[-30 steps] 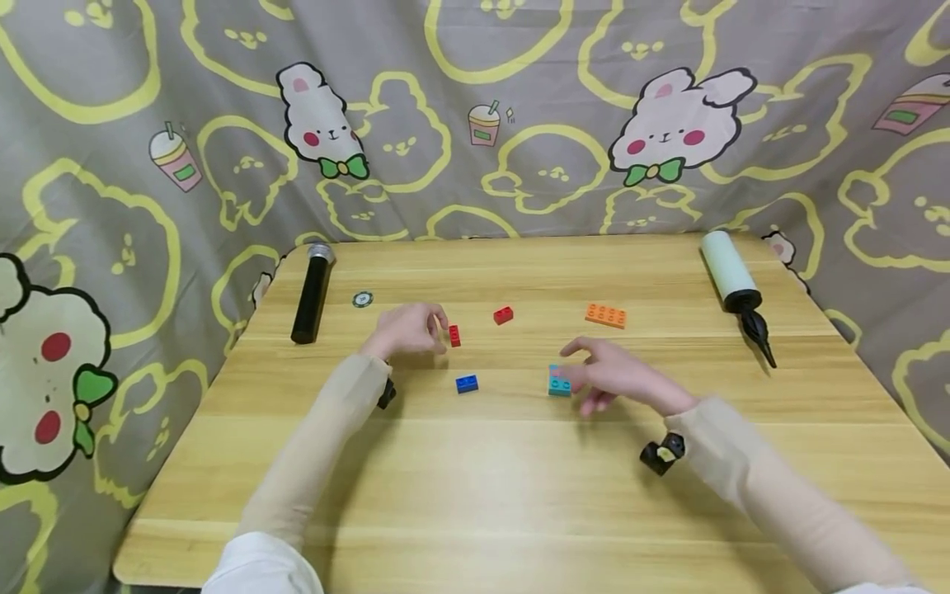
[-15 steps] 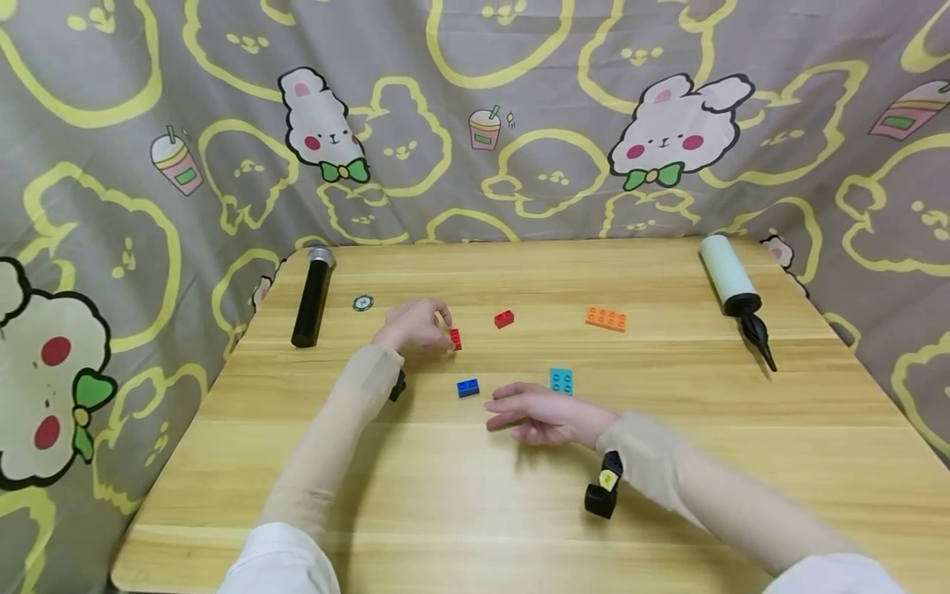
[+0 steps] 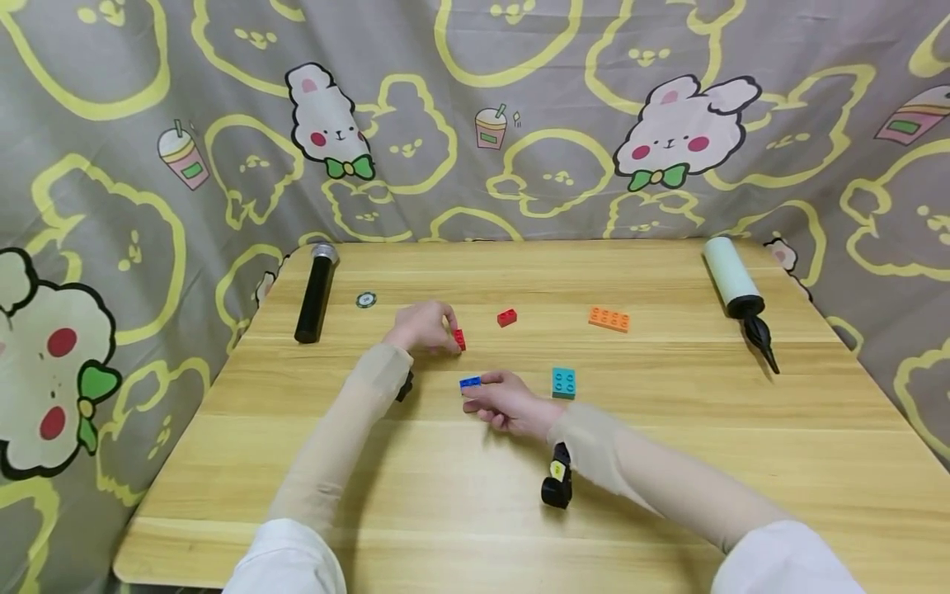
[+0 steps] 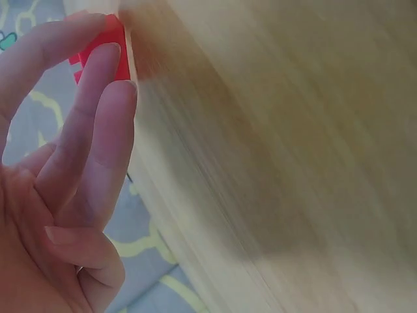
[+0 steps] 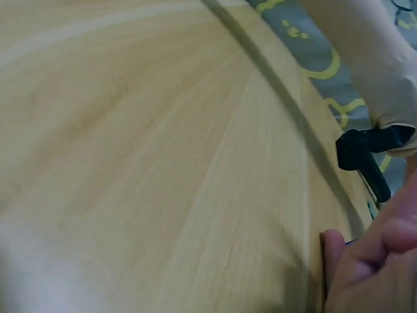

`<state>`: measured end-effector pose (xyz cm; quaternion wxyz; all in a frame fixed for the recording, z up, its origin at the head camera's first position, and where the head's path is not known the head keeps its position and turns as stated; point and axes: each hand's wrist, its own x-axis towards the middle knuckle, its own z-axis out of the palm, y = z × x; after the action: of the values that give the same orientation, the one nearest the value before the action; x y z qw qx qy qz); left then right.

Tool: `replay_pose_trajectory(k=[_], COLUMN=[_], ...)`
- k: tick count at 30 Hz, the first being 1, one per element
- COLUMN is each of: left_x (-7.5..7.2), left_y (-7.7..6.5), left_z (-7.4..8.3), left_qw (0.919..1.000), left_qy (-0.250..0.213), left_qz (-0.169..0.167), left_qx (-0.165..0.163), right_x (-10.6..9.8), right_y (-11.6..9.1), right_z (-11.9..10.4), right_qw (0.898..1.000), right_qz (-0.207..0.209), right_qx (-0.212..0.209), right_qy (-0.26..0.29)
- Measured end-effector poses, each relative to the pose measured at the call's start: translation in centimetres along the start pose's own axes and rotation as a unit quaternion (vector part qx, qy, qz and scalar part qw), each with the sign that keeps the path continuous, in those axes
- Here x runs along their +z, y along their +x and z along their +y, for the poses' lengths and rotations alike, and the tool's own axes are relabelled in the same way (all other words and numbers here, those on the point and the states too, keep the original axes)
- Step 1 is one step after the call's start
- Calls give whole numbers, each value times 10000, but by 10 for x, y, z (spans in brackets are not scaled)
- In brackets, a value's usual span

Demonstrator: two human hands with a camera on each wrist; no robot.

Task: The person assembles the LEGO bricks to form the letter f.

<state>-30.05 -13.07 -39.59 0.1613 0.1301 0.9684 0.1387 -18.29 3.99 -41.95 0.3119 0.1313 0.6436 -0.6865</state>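
My left hand [image 3: 425,326] pinches a small red toy brick [image 3: 459,339] by its end, low over the wooden table [image 3: 475,495]. In the left wrist view the fingertips lie against the red side of that brick [image 4: 122,55]. Just nearer to me, my right hand [image 3: 514,404] has its thumb and index finger around a small blue brick [image 3: 470,382]. The right wrist view shows only part of this hand [image 5: 371,274], and nearly all of the blue brick is hidden there. Beside the right hand lies a teal four-stud brick [image 3: 564,383].
A second red brick [image 3: 507,318] and an orange brick [image 3: 609,319] lie farther back. On the left are a black microphone [image 3: 315,297] and a round chip [image 3: 366,299]. A pale hand pump [image 3: 731,272] lies at the right. A patterned curtain [image 3: 416,190] hangs behind the table.
My right hand has come left from over the teal brick to the blue one and closed its fingers around it. My left hand has shifted slightly right onto the red brick.
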Motion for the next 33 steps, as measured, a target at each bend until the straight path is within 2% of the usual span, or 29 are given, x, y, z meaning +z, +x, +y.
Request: replay_pose_trajectory(k=[6, 10, 13, 17, 22, 29, 33], left_x=[-1, -3, -4, -5, -3, 4, 10], left_y=[-4, -6, -8, -11, -15, -20, -21], left_z=[7, 12, 16, 19, 23, 27, 36], left_qw=[9997, 9989, 9984, 9982, 9975, 9964, 9943], left_qy=[-19, 55, 86, 29, -50, 32, 85], left_qz=[121, 310, 362, 324, 231, 57, -96], left_qx=[200, 350, 423, 510, 665, 846, 1055], right_x=[5, 2, -2, -11, -29, -48, -54], right_y=[4, 7, 9, 7, -7, -22, -28], right_z=[0, -1, -1, 2, 7, 19, 22], right_qw=[9931, 9786, 9697, 9657, 9571, 9492, 9449], right_qz=[770, 1243, 1438, 1358, 1181, 1067, 1119], right_qx=[-547, -759, -767, -888, -1112, -1396, -1485], right_qy=[-693, -1455, -1819, -2027, -2403, -2610, -2693])
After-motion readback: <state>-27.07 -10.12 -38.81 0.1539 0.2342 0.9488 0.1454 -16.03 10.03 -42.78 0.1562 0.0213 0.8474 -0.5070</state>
